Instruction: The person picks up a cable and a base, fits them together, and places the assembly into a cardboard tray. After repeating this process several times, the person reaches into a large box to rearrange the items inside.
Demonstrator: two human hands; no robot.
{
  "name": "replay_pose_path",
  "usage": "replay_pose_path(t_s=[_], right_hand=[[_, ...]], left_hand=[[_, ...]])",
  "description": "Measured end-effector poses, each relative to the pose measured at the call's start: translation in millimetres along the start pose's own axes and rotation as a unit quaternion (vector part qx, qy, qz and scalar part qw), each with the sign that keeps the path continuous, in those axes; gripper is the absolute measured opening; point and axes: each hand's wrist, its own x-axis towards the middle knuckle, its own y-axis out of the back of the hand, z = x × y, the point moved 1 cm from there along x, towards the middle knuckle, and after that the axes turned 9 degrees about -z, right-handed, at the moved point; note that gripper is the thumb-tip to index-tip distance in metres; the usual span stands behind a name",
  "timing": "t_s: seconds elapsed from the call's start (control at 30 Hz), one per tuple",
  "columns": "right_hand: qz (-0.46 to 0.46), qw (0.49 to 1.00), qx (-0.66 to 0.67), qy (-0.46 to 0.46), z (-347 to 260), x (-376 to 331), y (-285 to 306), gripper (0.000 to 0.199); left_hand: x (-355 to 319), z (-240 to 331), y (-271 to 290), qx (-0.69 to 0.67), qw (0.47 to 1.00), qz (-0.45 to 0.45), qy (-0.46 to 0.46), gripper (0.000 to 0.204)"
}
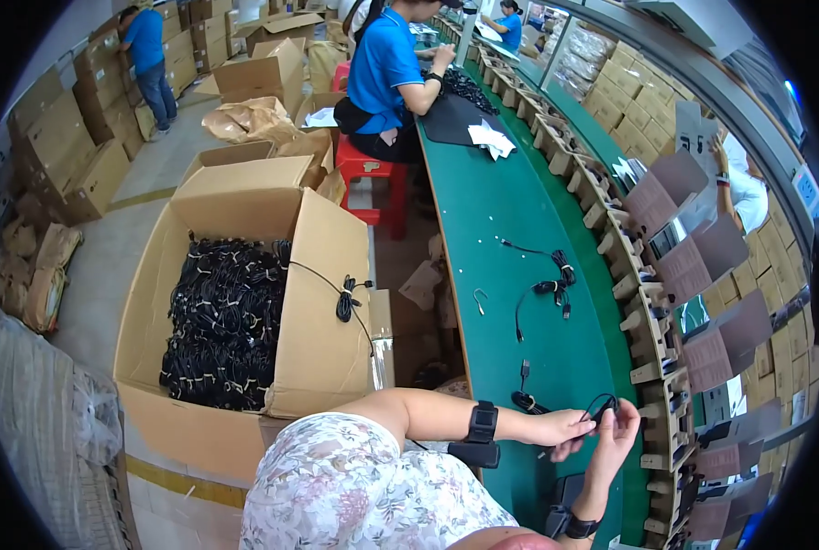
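Note:
Over the green worktable (483,385), both my hands hold a thin black cable (600,400) that loops up between them. My left hand (560,429) reaches in from the left, its thumb and fingers pinched on the cable. Close beside it, my right hand (616,438) is raised with thumb and fingertips closed on the same cable. Just beyond my left hand lies another black cable (528,401) with its plug pointing away. Farther up the table are bundled black cables (552,284), tied and with loose plug ends. A small metal hook (479,301) lies left of them.
Left of the table stands a big open carton (331,302) full of black cable bundles (221,321), one bundle (346,301) lying on its flap. Brown cardboard trays (646,335) line the right edge. A co-worker in blue (386,64) sits on a red stool (373,174) beyond.

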Motion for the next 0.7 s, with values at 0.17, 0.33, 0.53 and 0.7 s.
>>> replay_pose_path(t_s=[0.17,0.33,0.53,0.7], right_hand=[[-0.100,0.745,-0.583,0.309,-46,-26,-26,0.051],[-0.259,0.769,-0.558,0.173,-30,-41,-12,0.055],[-0.246,0.841,-0.471,0.098,-20,-60,8,0.048],[-0.146,0.827,-0.521,0.151,-23,-61,35,0.037]], left_hand=[[-13,11,21,-0.042,0.975,-0.159,0.149,0.034],[-18,2,28,-0.070,0.963,-0.193,0.172,0.033],[-13,5,8,-0.024,0.956,-0.219,0.192,0.030],[-2,14,6,0.252,0.965,-0.044,0.053,0.032]])
